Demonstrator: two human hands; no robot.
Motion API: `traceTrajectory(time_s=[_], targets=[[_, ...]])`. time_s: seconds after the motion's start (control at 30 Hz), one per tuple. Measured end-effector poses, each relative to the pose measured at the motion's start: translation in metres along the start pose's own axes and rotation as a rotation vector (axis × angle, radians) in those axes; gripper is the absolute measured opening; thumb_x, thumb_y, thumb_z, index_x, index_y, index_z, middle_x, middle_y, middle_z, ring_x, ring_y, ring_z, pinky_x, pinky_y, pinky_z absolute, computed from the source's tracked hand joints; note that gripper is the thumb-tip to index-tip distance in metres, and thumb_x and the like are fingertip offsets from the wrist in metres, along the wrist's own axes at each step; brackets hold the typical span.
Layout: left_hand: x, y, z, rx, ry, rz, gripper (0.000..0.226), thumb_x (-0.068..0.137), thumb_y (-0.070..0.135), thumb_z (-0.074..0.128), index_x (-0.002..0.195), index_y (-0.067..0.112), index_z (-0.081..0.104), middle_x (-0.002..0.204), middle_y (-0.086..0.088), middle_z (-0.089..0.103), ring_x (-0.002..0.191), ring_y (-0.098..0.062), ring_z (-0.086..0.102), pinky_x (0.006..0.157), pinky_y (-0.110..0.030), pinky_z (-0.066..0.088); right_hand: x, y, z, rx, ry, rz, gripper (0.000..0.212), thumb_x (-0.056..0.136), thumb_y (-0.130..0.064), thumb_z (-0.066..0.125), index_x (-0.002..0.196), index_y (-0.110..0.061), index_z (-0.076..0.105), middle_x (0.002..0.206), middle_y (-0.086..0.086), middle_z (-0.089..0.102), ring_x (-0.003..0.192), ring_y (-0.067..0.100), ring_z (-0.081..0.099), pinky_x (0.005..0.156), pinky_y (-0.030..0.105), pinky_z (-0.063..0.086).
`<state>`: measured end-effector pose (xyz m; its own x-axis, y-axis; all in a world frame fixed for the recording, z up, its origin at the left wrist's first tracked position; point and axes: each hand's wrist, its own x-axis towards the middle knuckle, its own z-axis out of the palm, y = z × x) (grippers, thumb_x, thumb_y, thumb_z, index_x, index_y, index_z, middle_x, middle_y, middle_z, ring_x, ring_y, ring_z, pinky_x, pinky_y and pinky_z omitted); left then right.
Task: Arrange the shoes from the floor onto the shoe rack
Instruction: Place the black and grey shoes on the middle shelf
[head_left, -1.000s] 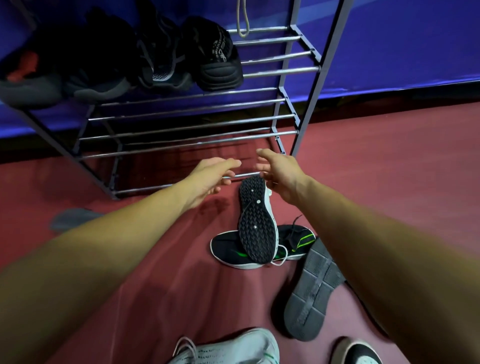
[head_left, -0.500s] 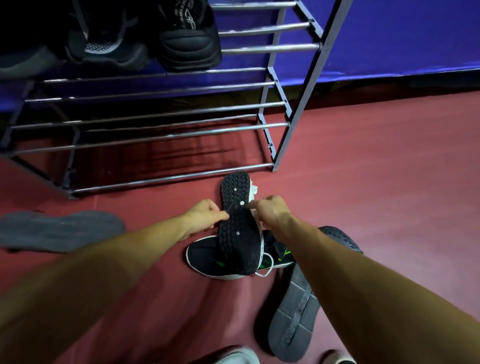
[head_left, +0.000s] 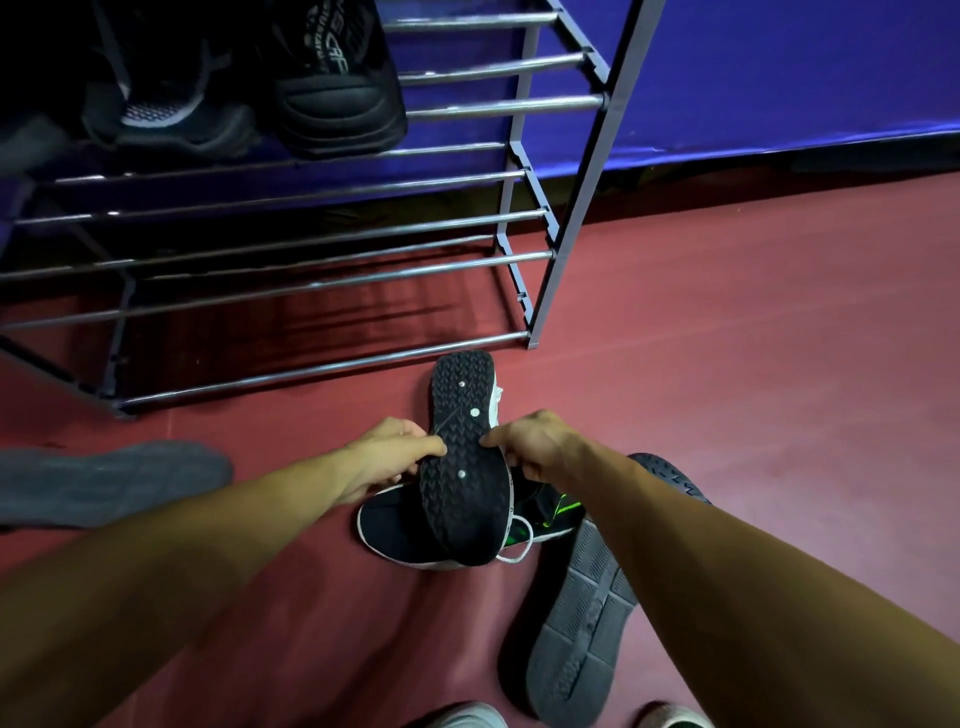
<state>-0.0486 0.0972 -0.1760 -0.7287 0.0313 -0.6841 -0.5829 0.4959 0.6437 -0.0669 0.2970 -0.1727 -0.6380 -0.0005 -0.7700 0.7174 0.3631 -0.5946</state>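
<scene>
A dull red floor (head_left: 753, 338) spreads out below me, meeting a deep blue wall (head_left: 779, 67) along a dark strip at its base. Dim light leaves the upper left in shadow, and faint striped shadows fall across the red surface near the wall. The blue wall carries a soft sheen.

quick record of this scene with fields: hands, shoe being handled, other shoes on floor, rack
left hand: gripping the left edge of the upturned shoe
right hand: gripping its right edge
upturned shoe: black sole up, lying across the black and green shoe
grey-soled shoe: sole up on the floor, by the right forearm
grey insole: flat on the floor, left
shoe rack: dark shoes on an upper shelf, lower bars bare
</scene>
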Motion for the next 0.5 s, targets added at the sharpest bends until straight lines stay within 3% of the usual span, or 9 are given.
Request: traceTrajectory(time_s=[0.13,0.27,0.37,0.5], targets=[[-0.022,0.008,-0.007,-0.038,0.028,0.066,0.016,0.086,0.032,0.071,0.091,0.016,0.07,0.066,0.007,0.06,0.054,-0.005,0.047,0.045,-0.018,0.034,-0.021,-0.007,-0.002,0.046,-0.012,-0.041,0.027,0.079,-0.019,0.076,0.064,-0.012,0.055,0.053,0.006,0.047,0.046,0.015,0.032,0.047,0.024,0.02],[-0.044,0.014,-0.015,-0.114,0.071,0.119,0.016,0.084,0.029,0.073,0.092,0.015,0.073,0.077,0.003,0.061,0.067,-0.009,0.047,0.055,-0.022,0.036,-0.045,-0.015,-0.001,0.13,-0.034,-0.101,0.017,0.077,-0.017,0.074,0.08,-0.014,0.058,0.06,0.003,0.048,0.048,0.012,0.038,0.046,0.022,0.023],[-0.063,0.019,-0.021,-0.191,0.099,0.169,0.009,0.08,0.025,0.075,0.087,0.02,0.072,0.072,0.005,0.058,0.066,-0.007,0.046,0.056,-0.022,0.036,-0.067,-0.024,-0.003,0.196,-0.082,-0.187,0.02,0.078,-0.025,0.075,0.09,-0.013,0.065,0.067,0.001,0.049,0.05,0.01,0.04,0.048,0.024,0.024],[-0.09,0.031,-0.026,-0.301,0.127,0.258,0.029,0.061,0.033,0.074,0.088,0.023,0.072,0.069,0.009,0.062,0.062,-0.007,0.045,0.056,-0.027,0.033,-0.101,-0.044,-0.015,0.201,-0.173,-0.283,0.027,0.086,-0.033,0.071,0.109,-0.017,0.071,0.07,-0.004,0.05,0.055,0.008,0.042,0.054,0.025,0.027]])
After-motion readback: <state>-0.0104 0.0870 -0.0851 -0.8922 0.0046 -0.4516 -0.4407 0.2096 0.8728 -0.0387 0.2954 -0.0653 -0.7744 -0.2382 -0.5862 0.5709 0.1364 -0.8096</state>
